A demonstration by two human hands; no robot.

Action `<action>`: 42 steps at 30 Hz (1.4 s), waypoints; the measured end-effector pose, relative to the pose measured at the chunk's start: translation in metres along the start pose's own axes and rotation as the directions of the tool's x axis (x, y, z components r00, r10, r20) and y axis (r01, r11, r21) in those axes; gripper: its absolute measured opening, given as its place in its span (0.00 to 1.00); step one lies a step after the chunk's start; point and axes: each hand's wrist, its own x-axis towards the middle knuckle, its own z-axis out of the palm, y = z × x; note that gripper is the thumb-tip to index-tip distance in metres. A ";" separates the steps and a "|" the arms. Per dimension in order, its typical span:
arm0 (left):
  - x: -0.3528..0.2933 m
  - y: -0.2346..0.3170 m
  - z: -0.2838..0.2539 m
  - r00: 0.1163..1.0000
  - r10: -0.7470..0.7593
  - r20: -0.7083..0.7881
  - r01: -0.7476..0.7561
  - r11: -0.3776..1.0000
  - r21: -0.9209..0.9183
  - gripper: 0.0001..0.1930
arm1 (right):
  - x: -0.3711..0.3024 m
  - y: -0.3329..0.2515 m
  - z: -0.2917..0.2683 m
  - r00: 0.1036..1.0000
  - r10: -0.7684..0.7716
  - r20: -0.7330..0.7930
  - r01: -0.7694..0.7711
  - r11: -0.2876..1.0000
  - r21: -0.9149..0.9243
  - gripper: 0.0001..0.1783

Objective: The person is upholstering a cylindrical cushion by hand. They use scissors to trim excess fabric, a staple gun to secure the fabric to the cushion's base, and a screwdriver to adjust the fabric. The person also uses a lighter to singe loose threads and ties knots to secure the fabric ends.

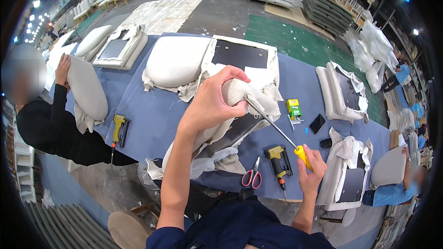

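Note:
My left hand (213, 103) is closed around the corner of a cream upholstered chair pad (233, 93), its thumb and fingers pinching the fabric. The pad stands tilted on the blue-grey table, its dark underside and loose cloth edges partly showing. My right hand (311, 170) grips a screwdriver (302, 156) by its yellow handle. The long metal shaft slants up and left to the pad's corner, where the tip is hidden at the cloth by my left hand. Below the shaft lie a yellow-and-black staple gun (279, 165) and red-handled scissors (251, 177).
A green-and-yellow box (294, 108), staple strips and a phone (317, 123) lie to the right. More cream pads (177, 62) lie around the table. A second staple gun (120, 131) is at left. Co-workers (50, 124) handle pads on both sides.

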 end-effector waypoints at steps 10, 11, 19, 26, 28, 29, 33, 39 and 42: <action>-0.001 0.003 0.014 0.997 0.071 -0.003 -0.071 0.992 0.100 0.23 | -0.019 0.020 0.005 0.994 0.097 0.043 -0.101 0.988 0.115 0.20; 0.005 0.000 0.014 0.997 0.079 0.001 -0.079 0.991 0.107 0.23 | -0.036 0.034 0.010 0.990 0.136 0.033 -0.139 0.982 0.127 0.20; -0.001 -0.012 -0.022 0.994 0.053 -0.101 -0.041 0.992 0.122 0.23 | -0.236 0.212 0.050 0.773 0.607 -0.184 -0.632 0.709 -0.315 0.19; -0.030 -0.015 -0.031 0.978 0.102 -0.184 -0.073 0.984 0.162 0.25 | -0.278 0.275 0.037 0.618 0.775 -0.136 -0.731 0.502 -0.463 0.16; -0.035 -0.016 -0.033 0.975 0.137 -0.176 -0.100 0.974 0.204 0.26 | -0.276 0.298 0.041 0.692 0.717 -0.090 -0.633 0.542 -0.553 0.16; -0.039 -0.017 -0.032 0.974 0.094 -0.204 -0.051 0.977 0.207 0.31 | -0.260 0.305 0.047 0.688 0.718 -0.105 -0.641 0.533 -0.553 0.17; -0.063 -0.014 -0.027 0.961 0.111 -0.252 -0.037 0.960 0.279 0.33 | -0.171 0.352 0.067 0.736 0.676 -0.039 -0.589 0.609 -0.531 0.19; -0.081 0.003 0.003 0.945 0.125 -0.303 -0.041 0.962 0.270 0.33 | -0.071 0.422 0.108 0.703 0.711 -0.007 -0.590 0.578 -0.563 0.15; -0.077 0.008 0.024 0.919 0.135 -0.371 -0.049 0.972 0.230 0.34 | -0.047 0.444 0.112 0.728 0.682 -0.070 -0.560 0.533 -0.634 0.12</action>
